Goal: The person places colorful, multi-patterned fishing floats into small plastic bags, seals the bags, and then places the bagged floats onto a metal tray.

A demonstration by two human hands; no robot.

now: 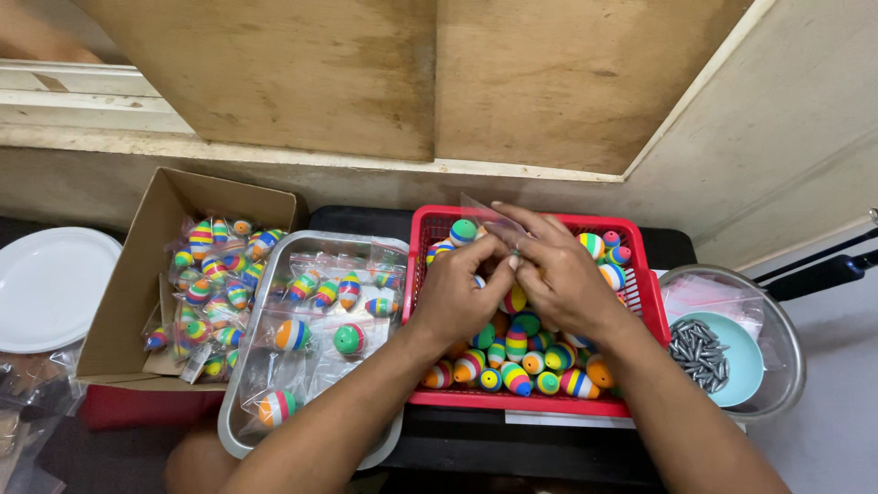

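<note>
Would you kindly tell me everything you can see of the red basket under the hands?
The red basket looks like plastic, rectangular, with slotted walls and a thick rim. It sits upright on a dark surface, between a metal tray and a metal bowl. It is filled with loose egg-shaped floats striped in many colours. The left hand and right hand meet above its middle, pinching a small clear bag; whether they touch the basket itself cannot be told.
</note>
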